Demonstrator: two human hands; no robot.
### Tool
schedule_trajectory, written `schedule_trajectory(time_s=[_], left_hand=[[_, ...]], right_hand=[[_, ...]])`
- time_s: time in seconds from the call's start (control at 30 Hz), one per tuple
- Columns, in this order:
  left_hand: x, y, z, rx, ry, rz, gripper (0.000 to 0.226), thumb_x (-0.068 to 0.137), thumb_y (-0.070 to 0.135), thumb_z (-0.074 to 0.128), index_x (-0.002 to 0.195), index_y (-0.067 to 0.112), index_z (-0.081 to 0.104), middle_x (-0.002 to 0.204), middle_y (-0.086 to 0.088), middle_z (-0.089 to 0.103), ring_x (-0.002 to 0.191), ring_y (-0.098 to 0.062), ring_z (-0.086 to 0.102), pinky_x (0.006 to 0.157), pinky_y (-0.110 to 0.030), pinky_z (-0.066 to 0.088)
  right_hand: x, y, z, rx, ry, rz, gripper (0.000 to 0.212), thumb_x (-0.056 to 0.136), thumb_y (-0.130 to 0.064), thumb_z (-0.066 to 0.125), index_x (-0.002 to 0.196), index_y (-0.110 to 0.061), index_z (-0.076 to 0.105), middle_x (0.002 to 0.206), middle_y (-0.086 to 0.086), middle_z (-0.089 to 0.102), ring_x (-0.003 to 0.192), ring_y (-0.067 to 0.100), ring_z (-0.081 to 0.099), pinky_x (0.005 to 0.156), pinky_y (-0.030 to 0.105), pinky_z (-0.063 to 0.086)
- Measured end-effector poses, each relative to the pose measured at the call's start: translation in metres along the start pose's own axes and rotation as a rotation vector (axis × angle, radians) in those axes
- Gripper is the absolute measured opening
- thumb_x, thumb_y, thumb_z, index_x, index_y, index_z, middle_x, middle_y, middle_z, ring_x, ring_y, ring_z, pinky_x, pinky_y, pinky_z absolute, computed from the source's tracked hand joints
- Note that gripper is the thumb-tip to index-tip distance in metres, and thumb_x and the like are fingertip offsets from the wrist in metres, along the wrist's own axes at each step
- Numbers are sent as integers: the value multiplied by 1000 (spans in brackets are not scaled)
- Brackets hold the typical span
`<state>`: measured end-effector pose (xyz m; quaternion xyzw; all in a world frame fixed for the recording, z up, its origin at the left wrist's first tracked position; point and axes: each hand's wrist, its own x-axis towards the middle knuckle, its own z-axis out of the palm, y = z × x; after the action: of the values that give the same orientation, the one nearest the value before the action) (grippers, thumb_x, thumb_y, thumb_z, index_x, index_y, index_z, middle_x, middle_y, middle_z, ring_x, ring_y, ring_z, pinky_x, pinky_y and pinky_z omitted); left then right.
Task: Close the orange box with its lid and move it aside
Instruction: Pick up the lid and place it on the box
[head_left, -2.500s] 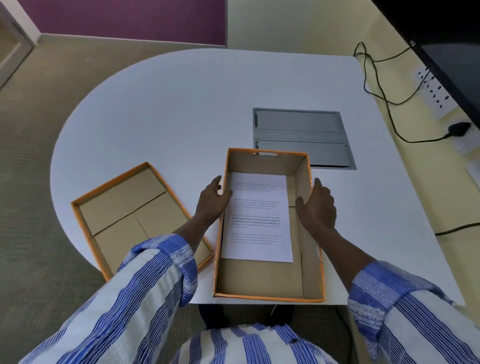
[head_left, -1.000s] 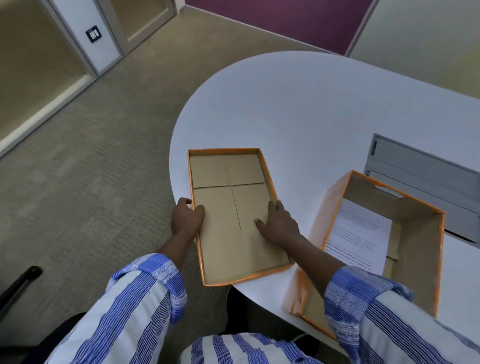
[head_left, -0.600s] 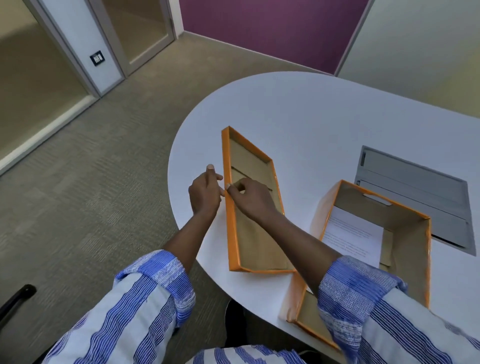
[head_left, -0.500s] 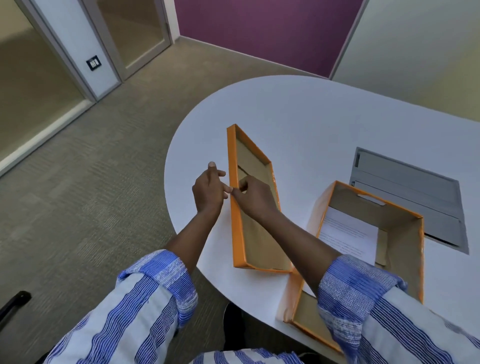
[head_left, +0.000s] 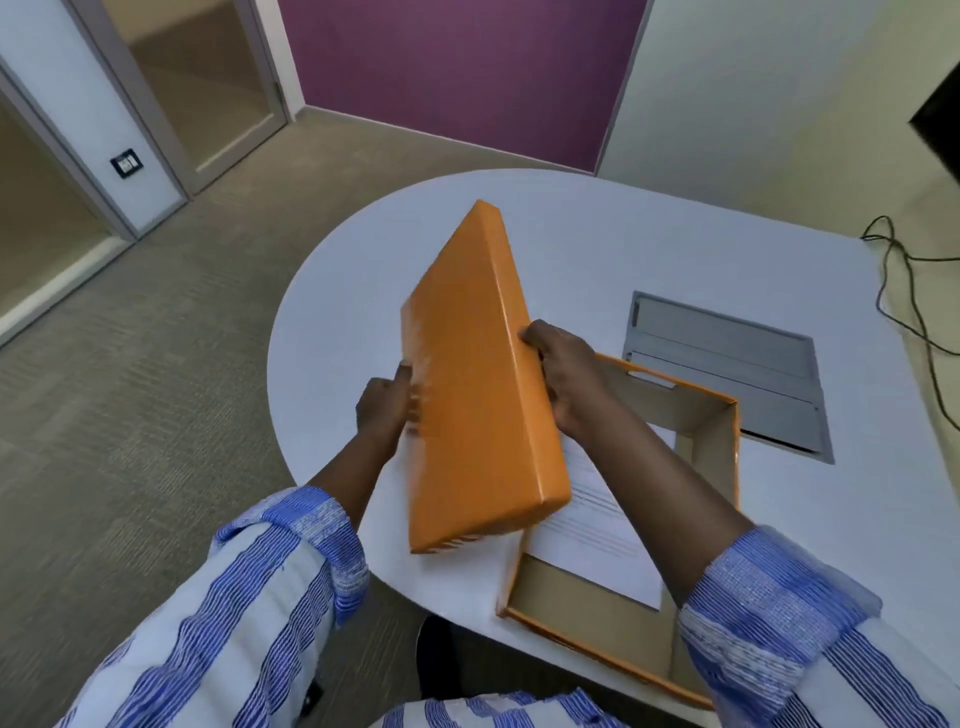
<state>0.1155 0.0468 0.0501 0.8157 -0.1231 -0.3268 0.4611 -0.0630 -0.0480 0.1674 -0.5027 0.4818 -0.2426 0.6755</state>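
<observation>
— Carpeted office floor, a purple wall at the far end, and a white rounded counter (head_left: 597, 249) under me. What do you have on the box?

— I see the orange box (head_left: 717, 499) sitting open at the near right edge of the counter, its near corner hanging over the edge. A printed sheet of paper (head_left: 597, 540) lies flat on its bottom.

— And the lid?

— I have the orange lid (head_left: 472, 384) held up off the counter, orange top side facing me, tilted steeply so its right long edge is higher. It sits just left of the box, its near right corner overlapping the box's left wall in my view. It is not on the box yet.

— Grips?

— My left hand (head_left: 382, 410) is closed on the lid's left long edge, thumb on the top face. That edge is motion-blurred, so I cannot see the fingers underneath. My right hand (head_left: 566, 374) is clamped on the right long edge, fingers curled over the rim, forearm crossing above the open box.

— Anything else around?

— I see a grey metal cable hatch (head_left: 727, 364) set into the counter just beyond the box, and a black cable (head_left: 904, 291) trailing off the far right side. Striped blue-and-white sleeves (head_left: 249, 597) fill the near part of my view.
</observation>
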Motion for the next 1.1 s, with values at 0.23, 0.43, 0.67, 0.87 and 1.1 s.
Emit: schedule_trajectory(time_s=[0.23, 0.43, 0.67, 0.87, 1.1], left_hand=[[-42, 12, 44, -144, -184, -101, 40, 99, 60, 47, 90, 24, 61, 94, -2, 67, 90, -26, 64, 85, -46, 52], [-79, 29, 97, 91, -142, 31, 56, 95, 63, 45, 86, 10, 63, 89, -10, 68, 88, -31, 67, 76, -41, 54], [-118, 33, 152, 247, -237, 88, 64, 94, 62, 51, 127, 7, 57, 119, -13, 65, 107, -33, 64, 90, -43, 53], [-133, 27, 173, 386, -215, 143, 67, 93, 57, 57, 131, 2, 55, 123, -18, 66, 106, -36, 65, 86, -40, 54], [-138, 17, 168, 460, -227, 113, 61, 96, 47, 61, 133, -1, 51, 128, -17, 62, 104, -30, 60, 81, -35, 46]], right_hand=[[-38, 16, -98, 299, 1, 119, 18, 89, -29, 59, 75, -18, 58, 63, 1, 56, 53, 16, 56, 61, 32, 51], [-77, 47, -173, -243, 296, -175, 28, 103, -33, 42, 103, -14, 64, 85, -3, 62, 71, 9, 57, 61, 29, 40], [-98, 106, -226, -264, 319, -78, 35, 101, -55, 42, 128, -33, 45, 124, -1, 61, 108, 21, 63, 96, 45, 52], [-101, 138, -246, -107, 293, 65, 54, 97, -59, 46, 142, -29, 40, 128, 0, 59, 104, 21, 63, 91, 44, 54], [-92, 156, -248, -19, 194, 213, 70, 91, -64, 54, 148, -27, 37, 132, 1, 60, 109, 23, 64, 96, 48, 53]])
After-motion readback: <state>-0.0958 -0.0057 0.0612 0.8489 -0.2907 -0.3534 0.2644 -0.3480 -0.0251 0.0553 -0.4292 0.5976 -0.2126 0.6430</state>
